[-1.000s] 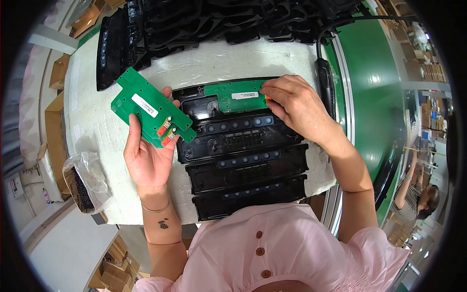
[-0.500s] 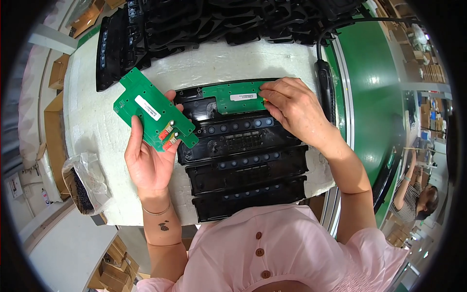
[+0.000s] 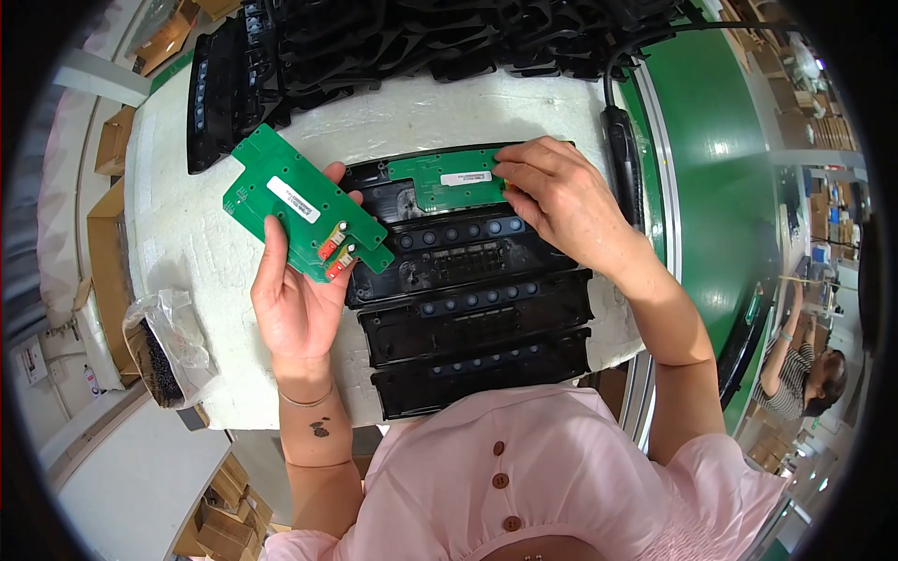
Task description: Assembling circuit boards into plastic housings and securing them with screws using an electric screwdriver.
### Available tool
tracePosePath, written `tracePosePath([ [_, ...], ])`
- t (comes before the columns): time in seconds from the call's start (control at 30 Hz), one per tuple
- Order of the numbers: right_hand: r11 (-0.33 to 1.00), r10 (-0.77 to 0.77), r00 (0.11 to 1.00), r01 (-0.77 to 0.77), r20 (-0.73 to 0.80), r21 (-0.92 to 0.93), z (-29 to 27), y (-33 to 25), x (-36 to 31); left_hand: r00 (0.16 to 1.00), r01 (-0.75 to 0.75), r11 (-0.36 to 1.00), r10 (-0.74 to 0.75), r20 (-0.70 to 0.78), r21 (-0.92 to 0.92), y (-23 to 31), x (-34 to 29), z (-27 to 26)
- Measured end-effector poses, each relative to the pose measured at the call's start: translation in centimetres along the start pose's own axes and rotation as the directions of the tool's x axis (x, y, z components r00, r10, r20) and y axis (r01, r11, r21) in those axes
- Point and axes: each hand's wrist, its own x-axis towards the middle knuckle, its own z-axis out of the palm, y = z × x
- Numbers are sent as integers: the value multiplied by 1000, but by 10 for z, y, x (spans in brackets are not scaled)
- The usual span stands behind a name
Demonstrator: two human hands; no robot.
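My left hand (image 3: 304, 313) holds up a small stack of green circuit boards (image 3: 267, 164), thumb on top and fingers underneath. The top board has a white label and red and white connectors near its lower end. To the right, my right hand (image 3: 585, 206) pinches the right end of another green circuit board (image 3: 435, 194). That board lies over the farthest black plastic panel (image 3: 374, 201), its label facing up. My fingers cover its right end, so I cannot tell whether it is fully seated.
Several more black panels with round blue-grey buttons (image 3: 482, 327) lie in rows toward me. Black plastic parts (image 3: 421, 47) are heaped at the back. A clear bag of small dark pieces (image 3: 164, 360) stands left; a black corded tool (image 3: 620, 168) lies right. Another person (image 3: 795, 379) is at far right.
My left hand and its boards have shifted slightly to the right. My right hand stays pinched on the board's end, with only a small shift.
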Motion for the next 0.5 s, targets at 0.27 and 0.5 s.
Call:
tracePosePath([
  [0.27,964,98,982,-53,-162,259,0,-82,31,1000,-7,988,6,10,152,-28,-4,19],
  [0.5,959,171,983,-151,-62,241,2,-95,43,997,-72,980,66,37,188,-28,-9,26],
])
